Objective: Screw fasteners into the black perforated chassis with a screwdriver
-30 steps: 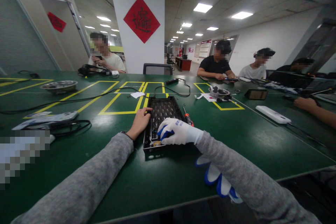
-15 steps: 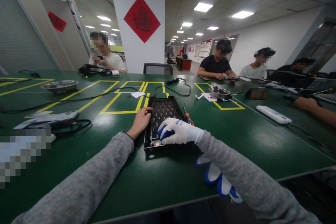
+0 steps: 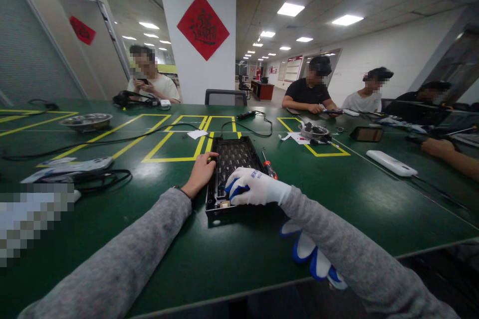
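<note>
A shallow black rectangular case (image 3: 211, 213) lies on the green table in front of me, with rows of small dark parts inside. My left hand (image 3: 200, 172), bare, grips its left rim with bent fingers. At the near end, my right hand (image 3: 249, 187), in a white work glove with blue fingertips, reaches into the case with its fingers curled together. A small tan block (image 3: 224, 204) sits right beside those fingertips. Whatever the gloved fingers pinch is hidden. Against the case's right side lies a screwdriver (image 3: 270, 169) with a red and black handle.
Another white and blue glove (image 3: 316, 256) lies under my right forearm at the table edge. Metal bowls (image 3: 87, 122) stand farther off, and a black cable (image 3: 149, 132) crosses the table. A white power bank-like bar (image 3: 391, 163) is at right. Several people sit around.
Both hands stay nearly where they were on the case. The gloved fingers have shifted very slightly, and the tan block looks a little turned.
</note>
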The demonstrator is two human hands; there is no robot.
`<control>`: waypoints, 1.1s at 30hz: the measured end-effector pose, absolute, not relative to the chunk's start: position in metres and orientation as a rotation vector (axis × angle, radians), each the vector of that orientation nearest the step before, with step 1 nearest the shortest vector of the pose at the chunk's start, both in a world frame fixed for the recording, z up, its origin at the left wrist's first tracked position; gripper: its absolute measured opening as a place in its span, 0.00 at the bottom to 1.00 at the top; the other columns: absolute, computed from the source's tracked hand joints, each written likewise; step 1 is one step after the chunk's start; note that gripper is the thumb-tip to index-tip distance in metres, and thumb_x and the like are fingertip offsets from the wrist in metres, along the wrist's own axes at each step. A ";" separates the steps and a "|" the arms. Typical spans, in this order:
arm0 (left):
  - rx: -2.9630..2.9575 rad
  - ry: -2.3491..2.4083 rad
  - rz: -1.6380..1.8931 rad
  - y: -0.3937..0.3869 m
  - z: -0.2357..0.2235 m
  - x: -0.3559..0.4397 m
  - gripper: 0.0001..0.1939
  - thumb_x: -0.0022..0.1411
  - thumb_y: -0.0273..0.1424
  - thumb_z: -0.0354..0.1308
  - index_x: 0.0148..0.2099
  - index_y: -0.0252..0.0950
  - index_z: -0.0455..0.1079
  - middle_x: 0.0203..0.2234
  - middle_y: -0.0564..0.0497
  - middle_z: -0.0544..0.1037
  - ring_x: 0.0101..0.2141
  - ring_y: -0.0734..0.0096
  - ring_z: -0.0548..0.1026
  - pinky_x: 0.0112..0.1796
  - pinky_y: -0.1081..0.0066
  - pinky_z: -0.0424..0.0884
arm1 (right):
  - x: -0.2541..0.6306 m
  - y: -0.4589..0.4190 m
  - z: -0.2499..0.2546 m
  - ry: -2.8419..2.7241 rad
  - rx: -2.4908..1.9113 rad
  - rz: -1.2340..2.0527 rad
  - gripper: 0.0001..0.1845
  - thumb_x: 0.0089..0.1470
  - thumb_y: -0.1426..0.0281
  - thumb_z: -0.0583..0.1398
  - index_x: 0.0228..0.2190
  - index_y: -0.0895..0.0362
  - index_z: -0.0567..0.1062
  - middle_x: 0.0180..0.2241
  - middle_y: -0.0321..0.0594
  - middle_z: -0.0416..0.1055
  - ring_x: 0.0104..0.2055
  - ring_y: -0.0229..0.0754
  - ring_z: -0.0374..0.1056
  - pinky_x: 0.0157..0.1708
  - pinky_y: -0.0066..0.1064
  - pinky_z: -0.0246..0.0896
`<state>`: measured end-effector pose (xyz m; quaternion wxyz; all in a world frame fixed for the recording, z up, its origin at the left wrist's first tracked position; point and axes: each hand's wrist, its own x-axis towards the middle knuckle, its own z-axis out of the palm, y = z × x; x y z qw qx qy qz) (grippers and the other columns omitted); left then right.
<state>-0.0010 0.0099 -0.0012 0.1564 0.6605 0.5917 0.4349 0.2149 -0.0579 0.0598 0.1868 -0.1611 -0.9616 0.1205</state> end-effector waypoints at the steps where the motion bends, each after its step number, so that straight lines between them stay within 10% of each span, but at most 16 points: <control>1: 1.893 1.694 1.245 0.010 -0.001 -0.001 0.19 0.51 0.25 0.47 0.45 0.36 0.69 0.41 0.46 0.69 0.46 0.59 0.65 0.50 0.61 0.62 | 0.215 -0.058 0.061 -2.712 -0.459 0.338 0.10 0.50 0.63 0.61 0.32 0.56 0.78 0.40 0.39 0.72 0.44 0.40 0.64 0.48 0.32 0.56; 33: 1.914 1.701 1.234 0.007 0.002 0.001 0.19 0.51 0.24 0.47 0.45 0.35 0.69 0.41 0.46 0.69 0.46 0.60 0.65 0.50 0.62 0.62 | 0.214 -0.061 0.063 -2.709 -0.495 0.285 0.11 0.50 0.62 0.61 0.31 0.56 0.78 0.39 0.39 0.72 0.44 0.41 0.64 0.47 0.32 0.56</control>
